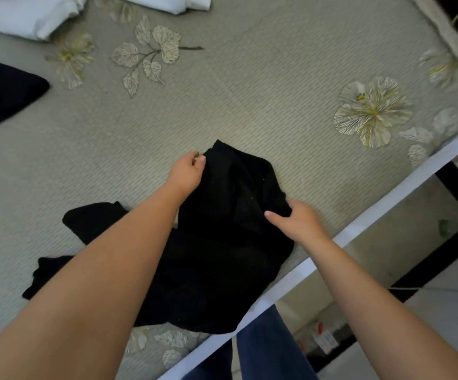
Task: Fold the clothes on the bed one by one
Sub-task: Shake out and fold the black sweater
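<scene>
1. The head camera looks down at a bed (249,86) with a grey-green cover. The cover has flowers and leaves printed on it.
2. One black cloth (217,242) lies crumpled on the bed, near the edge where the person stands. Part of it spreads out to the left, under the left arm.
3. Two bare hands are on this cloth, one on each side.
4. The left hand (186,171) is at the far left corner of the cloth. Its fingers and thumb are curled in and pinch the edge of the cloth.
5. The right hand (299,220) is at the right side of the cloth. Its thumb lies on top and its fingers are tucked under a fold, so it grips the cloth.
6. One more dark cloth (3,94) lies at the left edge of the bed, well apart from the hands. It looks folded flat, with a pointed corner.
7. Two white cloths show at the top: a big one (27,15) at the top left and a smaller one (173,2) just beside it. Both are cut off by the edge of the view.
8. One woven bag (453,37) sits at the top right corner of the bed. Something dark is inside it.
9. A white rail (387,198) runs along the bed edge. The floor (387,250) shows below it.
10. The person's blue trousers (266,349) show at the bottom, just beside the rail.
</scene>
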### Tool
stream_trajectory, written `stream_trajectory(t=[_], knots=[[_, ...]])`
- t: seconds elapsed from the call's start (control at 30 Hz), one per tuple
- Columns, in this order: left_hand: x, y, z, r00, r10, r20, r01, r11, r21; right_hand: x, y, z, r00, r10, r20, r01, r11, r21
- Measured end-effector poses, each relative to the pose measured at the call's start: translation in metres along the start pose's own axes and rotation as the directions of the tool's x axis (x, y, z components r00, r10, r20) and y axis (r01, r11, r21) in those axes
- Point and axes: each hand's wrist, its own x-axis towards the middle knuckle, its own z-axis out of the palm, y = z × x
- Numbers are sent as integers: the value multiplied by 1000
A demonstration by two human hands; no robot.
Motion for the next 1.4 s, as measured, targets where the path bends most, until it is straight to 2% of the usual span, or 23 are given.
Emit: stream_trajectory(t=[0.1,0.17,0.27,0.37,0.47,0.57,0.63,0.7,0.77,0.9,1.03,1.17,1.23,1.33,1.4], knots=[[5,9,5,998,-14,62,20,995,-95,0,12,-14,980,-32,195,-21,965,262],[3,13,3,995,-57,81,73,977,-199,-2,24,-23,963,-62,262,-40,930,366],[-7,13,-14,974,-127,189,179,941,-289,-3,28,-27,976,-34,215,-56,914,402],[-25,15,-45,922,-230,310,302,931,-206,-4,11,-35,992,1,127,-64,866,495],[-45,23,-79,918,-294,265,354,910,-216,-8,-22,-52,999,-28,36,8,880,474],[-74,41,-116,957,-254,140,275,948,-159,-13,-71,-72,992,-119,-33,121,890,439],[-99,52,-142,981,-168,94,183,967,-180,-28,-111,-87,977,-195,-87,213,870,444],[-130,63,-170,1000,-26,-5,24,972,-232,-51,-150,-105,955,-261,-144,298,838,457],[-165,70,-196,985,102,-136,-139,945,-296,-83,-184,-126,928,-322,-189,373,805,462],[-242,81,-239,886,228,-403,-387,843,-374,-165,-234,-165,814,-509,-281,581,724,371],[-331,96,-269,742,350,-572,-601,726,-335,-257,-268,-188,619,-671,-408,774,610,170],[-410,96,-288,693,405,-596,-664,680,-310,-335,-286,-206,500,-731,-465,837,546,41],[-442,92,-296,684,389,-617,-648,713,-268,-366,-290,-214,421,-754,-503,865,500,-26],[-485,86,-302,658,331,-676,-625,740,-247,-409,-288,-220,274,-827,-491,874,428,-233],[-505,84,-308,600,312,-736,-617,767,-178,-430,-286,-223,195,-849,-491,863,386,-326]])
